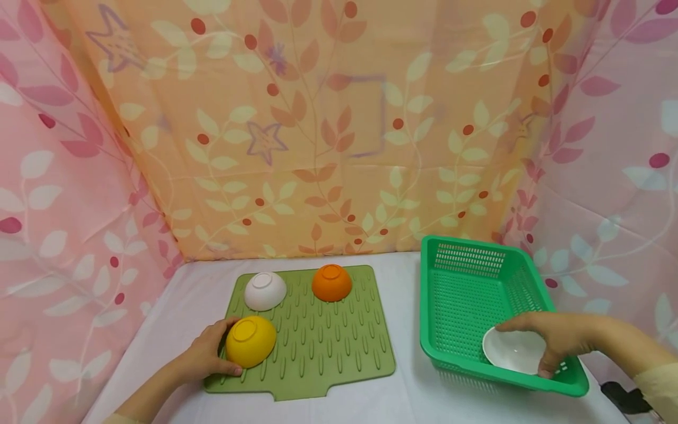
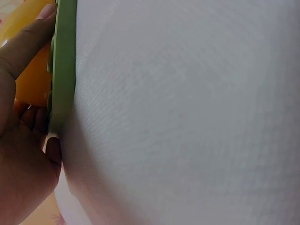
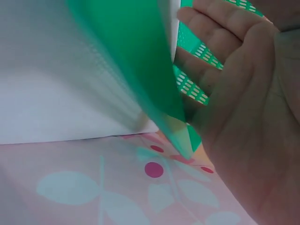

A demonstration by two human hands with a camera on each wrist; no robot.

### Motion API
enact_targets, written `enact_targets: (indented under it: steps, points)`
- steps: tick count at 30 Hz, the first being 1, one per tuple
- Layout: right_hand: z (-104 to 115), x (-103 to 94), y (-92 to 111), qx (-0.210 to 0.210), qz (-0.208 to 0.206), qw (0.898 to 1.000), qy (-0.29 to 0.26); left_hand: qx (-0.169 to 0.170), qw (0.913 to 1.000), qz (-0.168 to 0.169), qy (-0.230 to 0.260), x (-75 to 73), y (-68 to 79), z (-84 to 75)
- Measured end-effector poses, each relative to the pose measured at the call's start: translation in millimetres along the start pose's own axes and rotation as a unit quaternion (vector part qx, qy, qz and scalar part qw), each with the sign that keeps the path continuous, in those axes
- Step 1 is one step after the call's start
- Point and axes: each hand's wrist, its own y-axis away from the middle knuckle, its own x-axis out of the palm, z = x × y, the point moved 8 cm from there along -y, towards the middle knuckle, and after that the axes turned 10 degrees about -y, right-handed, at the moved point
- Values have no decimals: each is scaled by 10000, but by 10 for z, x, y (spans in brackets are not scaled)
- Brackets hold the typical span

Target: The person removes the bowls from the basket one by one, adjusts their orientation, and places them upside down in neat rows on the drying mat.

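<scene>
In the head view, my left hand (image 1: 203,356) holds a yellow bowl (image 1: 254,344), thumb on its near side and fingers behind. The bowl lies upside down at the left edge of a green ridged mat (image 1: 328,368). My right hand (image 1: 569,335) reaches into a green basket (image 1: 431,347) and grips a white bowl (image 1: 512,350) by its rim, thumb on the near side. That bowl faces upward in the basket's near right corner. In the right wrist view, the basket wall hides most of it; the fingers (image 3: 213,40) show beside the wall.
Behind the yellow bowl, a second white bowl (image 1: 265,292) rests upside down on the mat. An orange bowl (image 1: 332,284) is also inverted, at the mat's back right. White cloth (image 1: 405,306) covers the table, and patterned curtains (image 1: 339,147) surround it. A dark object (image 1: 625,397) lies beyond the basket, lower right.
</scene>
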Motion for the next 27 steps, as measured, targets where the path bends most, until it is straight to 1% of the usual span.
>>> enact_targets:
  steps: [3, 6, 14, 23, 27]
  points:
    - [-25, -4, -7, -72, -55, 9999, 105, -12, 10000, 0, 9, -3, 0, 6]
    - [-59, -5, -18, -43, -101, 9998, 164, -11, 10000, 4, -2, 0, 2, 11]
    - [-119, 5, -77, 183, -202, 9989, 394, -5, 10000, 13, 28, 3, 4, 16]
    - [-150, -9, -94, 285, -107, 9977, 606, -35, 10000, 46, 62, 5, 5, 10]
    - [-137, 1, -103, 248, -72, 9956, 903, -13, 10000, 58, 49, -3, 14, -10]
